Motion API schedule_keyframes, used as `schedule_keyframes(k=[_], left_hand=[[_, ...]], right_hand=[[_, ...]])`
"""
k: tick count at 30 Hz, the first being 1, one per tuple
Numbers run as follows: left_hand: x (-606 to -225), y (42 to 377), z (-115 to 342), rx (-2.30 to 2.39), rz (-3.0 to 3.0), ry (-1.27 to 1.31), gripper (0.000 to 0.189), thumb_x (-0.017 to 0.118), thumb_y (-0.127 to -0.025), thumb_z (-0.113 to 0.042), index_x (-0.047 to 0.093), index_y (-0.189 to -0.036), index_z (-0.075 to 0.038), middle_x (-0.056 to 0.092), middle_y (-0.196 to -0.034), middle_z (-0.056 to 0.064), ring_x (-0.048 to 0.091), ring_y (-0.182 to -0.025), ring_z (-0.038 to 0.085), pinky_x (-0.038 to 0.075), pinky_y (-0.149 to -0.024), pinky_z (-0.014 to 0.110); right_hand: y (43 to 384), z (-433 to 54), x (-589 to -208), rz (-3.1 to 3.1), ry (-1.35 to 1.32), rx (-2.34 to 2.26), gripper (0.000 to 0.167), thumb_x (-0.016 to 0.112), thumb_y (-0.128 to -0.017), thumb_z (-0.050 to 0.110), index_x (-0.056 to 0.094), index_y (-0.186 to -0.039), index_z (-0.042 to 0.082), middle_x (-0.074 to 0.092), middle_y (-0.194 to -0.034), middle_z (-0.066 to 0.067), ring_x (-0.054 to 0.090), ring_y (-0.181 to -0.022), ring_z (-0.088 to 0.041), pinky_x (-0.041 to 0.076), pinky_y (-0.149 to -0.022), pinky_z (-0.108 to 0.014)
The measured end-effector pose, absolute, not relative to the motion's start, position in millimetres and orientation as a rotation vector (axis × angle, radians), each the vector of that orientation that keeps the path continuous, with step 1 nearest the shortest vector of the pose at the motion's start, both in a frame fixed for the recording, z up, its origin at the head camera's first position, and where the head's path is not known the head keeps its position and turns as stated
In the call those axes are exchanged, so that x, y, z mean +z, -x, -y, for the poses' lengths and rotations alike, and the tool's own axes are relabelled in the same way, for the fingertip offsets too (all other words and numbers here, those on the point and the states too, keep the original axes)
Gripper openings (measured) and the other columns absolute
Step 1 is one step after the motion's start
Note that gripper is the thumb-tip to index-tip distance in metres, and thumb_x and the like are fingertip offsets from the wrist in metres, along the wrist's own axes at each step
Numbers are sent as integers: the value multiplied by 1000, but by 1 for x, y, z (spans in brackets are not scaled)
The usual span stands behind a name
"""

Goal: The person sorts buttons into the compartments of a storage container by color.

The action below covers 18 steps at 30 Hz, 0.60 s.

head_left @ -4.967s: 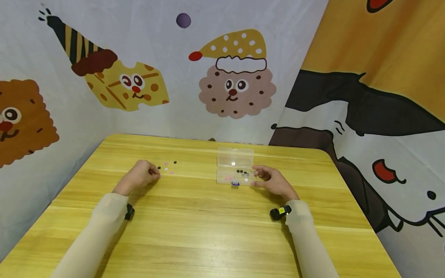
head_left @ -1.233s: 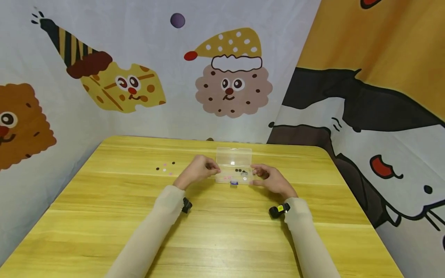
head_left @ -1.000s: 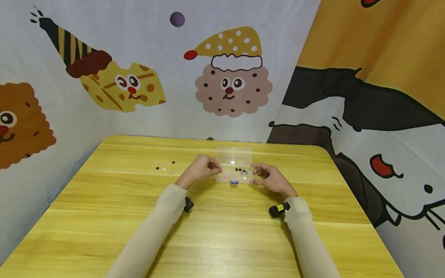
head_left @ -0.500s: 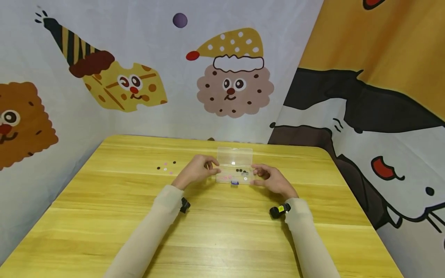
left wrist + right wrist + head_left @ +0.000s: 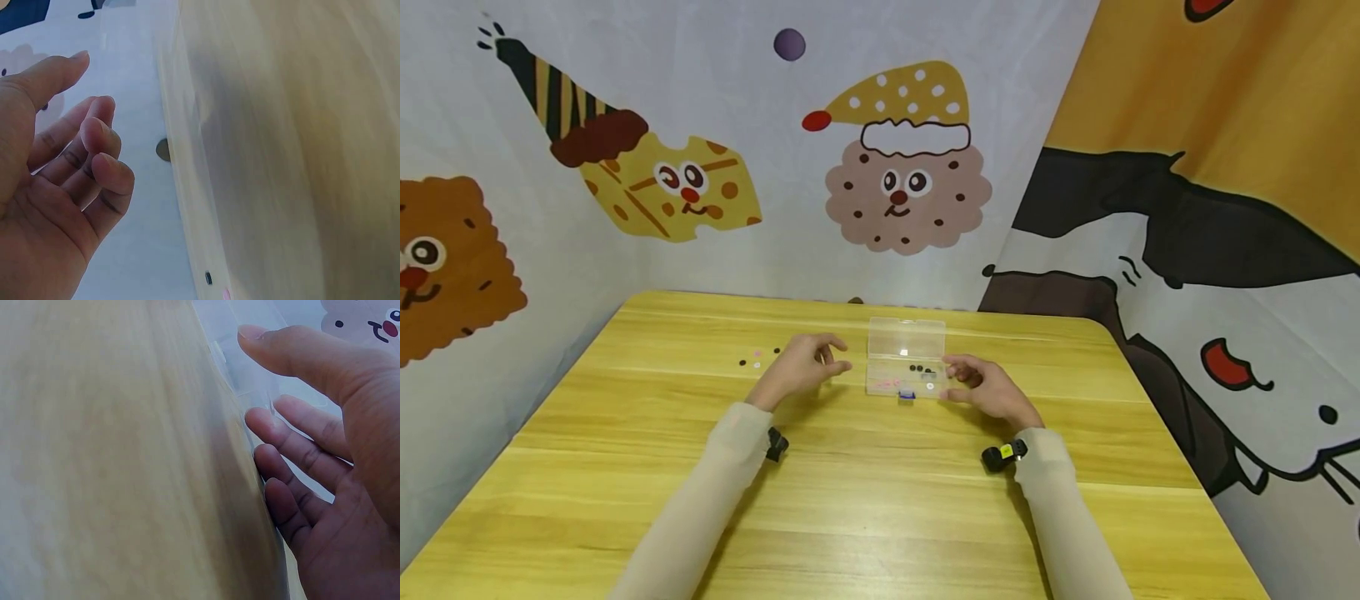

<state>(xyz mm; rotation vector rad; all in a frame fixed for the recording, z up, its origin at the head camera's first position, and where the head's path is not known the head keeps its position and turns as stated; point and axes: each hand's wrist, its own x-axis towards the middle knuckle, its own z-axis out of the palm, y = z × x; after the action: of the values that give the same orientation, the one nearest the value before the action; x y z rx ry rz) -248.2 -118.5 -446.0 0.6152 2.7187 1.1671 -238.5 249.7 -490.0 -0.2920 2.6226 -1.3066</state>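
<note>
A clear plastic compartment box (image 5: 905, 379) stands on the table with its lid (image 5: 907, 338) raised at the back. Pink discs (image 5: 891, 383) lie in its front left part, black ones (image 5: 917, 368) at the back right, and a white one (image 5: 930, 386) at the front right. My right hand (image 5: 992, 392) holds the box's right end, thumb at the front corner and fingers at the back. My left hand (image 5: 797, 365) is left of the box over the table, thumb and fingers spread, holding nothing. Loose small discs lie beyond it: black (image 5: 742, 362), white (image 5: 757, 364) and pink (image 5: 757, 353).
The wooden table (image 5: 865, 500) reaches back to a hanging cloth (image 5: 700, 267) printed with cartoon figures. A blue latch (image 5: 907, 395) sticks out at the box's front. Each wrist wears a small black camera (image 5: 777, 445).
My left hand came from the loose discs to the box's left end with fingertips together, then parted them and drew back leftward. The right hand stays at the box.
</note>
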Motion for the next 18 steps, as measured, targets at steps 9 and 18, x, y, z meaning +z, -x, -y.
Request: schedule_keyframes(k=[9, 18], left_hand=[[-447, 247, 142, 1157, -2751, -528, 44, 71, -98, -36, 66, -132, -8, 65, -88, 5, 55, -70, 20, 47, -62, 34], [-448, 245, 165, 1151, -2789, -484, 46, 70, -98, -37, 66, -133, -7, 66, -86, 5, 56, -68, 19, 46, -61, 34]], right_hand=[[238, -250, -489, -2609, 293, -1323, 65, 86, -84, 38, 60, -143, 26, 66, -122, 1, 56, -107, -23, 47, -96, -40], [238, -250, -489, -2611, 296, -1319, 65, 86, -84, 39, 60, -142, 27, 66, -122, 1, 56, -107, -23, 47, -96, -40]])
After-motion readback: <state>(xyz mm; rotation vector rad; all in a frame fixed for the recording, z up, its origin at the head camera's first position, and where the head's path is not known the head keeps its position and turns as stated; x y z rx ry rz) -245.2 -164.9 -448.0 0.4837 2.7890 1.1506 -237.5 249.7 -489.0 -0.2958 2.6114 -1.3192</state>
